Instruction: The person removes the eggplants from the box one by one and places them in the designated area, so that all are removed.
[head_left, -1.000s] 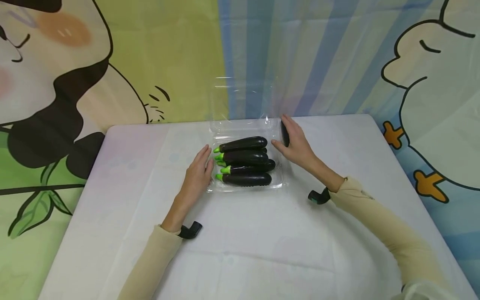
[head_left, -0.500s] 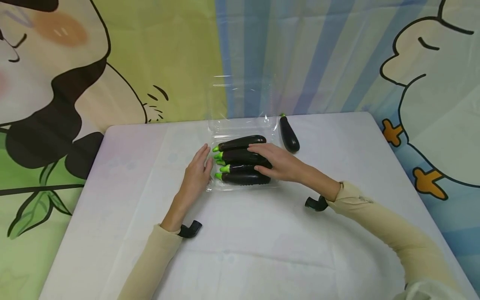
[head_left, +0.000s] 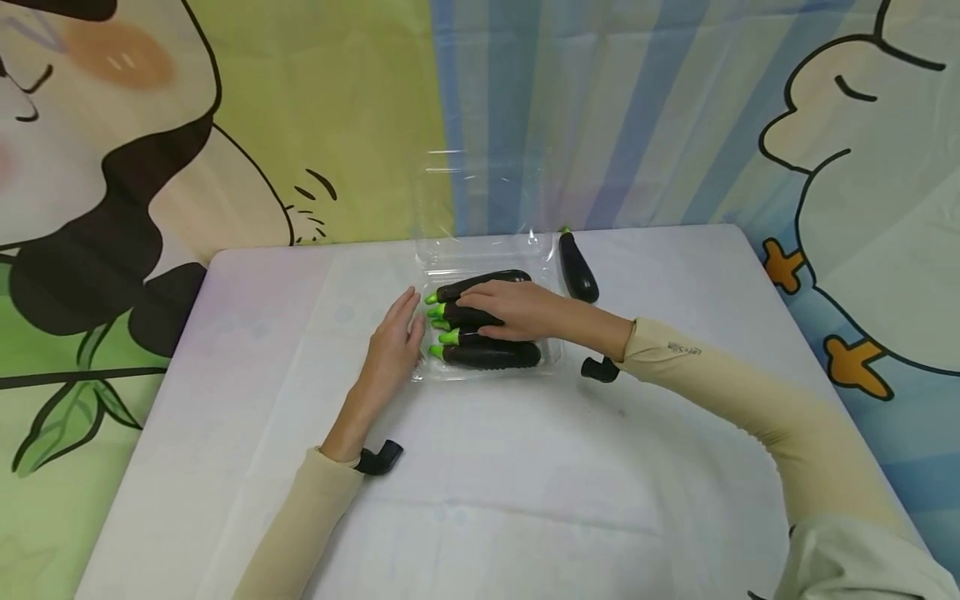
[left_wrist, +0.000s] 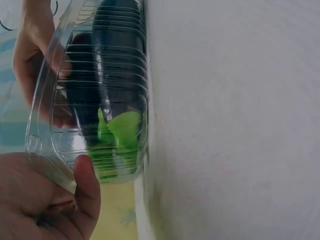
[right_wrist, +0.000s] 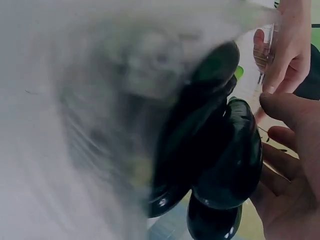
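Several black eggplants with bright green stems lie in an open clear plastic clamshell box [head_left: 551, 362]. My left hand [head_left: 393, 337] rests along the box's left wall; in the left wrist view its thumb [left_wrist: 87, 185] lies at the corner of the ridged wall. Over the pile, my right hand [head_left: 517, 308] lies across a middle eggplant [head_left: 465, 317], thumb toward me and fingers on the far side. The right wrist view shows that hand's loosely bent fingers [right_wrist: 280, 162] just above a glossy eggplant [right_wrist: 232, 160], with a gap between thumb and fingers.
One eggplant [head_left: 577, 268] lies outside the box at the back right of the white-covered table [head_left: 487, 500]. The clear lid [head_left: 483, 200] stands raised against the printed backdrop [head_left: 645, 108]. A black wrist mount [head_left: 380, 458] sits on the left wrist.
My right hand has left the loose eggplant at the back right and moved left over the eggplants in the box. My left hand has kept its place.
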